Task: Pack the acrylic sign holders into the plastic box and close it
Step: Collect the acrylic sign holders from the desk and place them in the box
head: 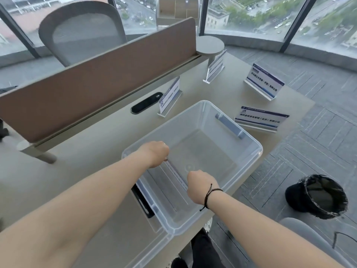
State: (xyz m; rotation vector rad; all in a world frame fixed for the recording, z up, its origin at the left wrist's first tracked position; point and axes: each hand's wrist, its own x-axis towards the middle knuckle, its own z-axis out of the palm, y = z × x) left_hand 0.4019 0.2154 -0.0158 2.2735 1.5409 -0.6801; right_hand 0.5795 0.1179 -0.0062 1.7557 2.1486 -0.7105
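A clear plastic box (249,144) stands open on the desk in front of me. Both my hands are inside it, at its near left side. My left hand (154,153) and my right hand (201,184) each grip one end of an acrylic sign holder (176,175), held low along the box's wall. Several other sign holders stand on the desk beyond the box: one by the divider (170,95), one near the round stand (214,69), and two at the right (264,82) (260,118). A clear lid (146,246) seems to lie under the box's near corner.
A brown desk divider (96,89) runs along the far left, with a mesh office chair (83,31) behind it. Black cable slots (146,102) sit in the desk. On the floor at the right is a black waste bin (318,196); the desk edge is close to the box.
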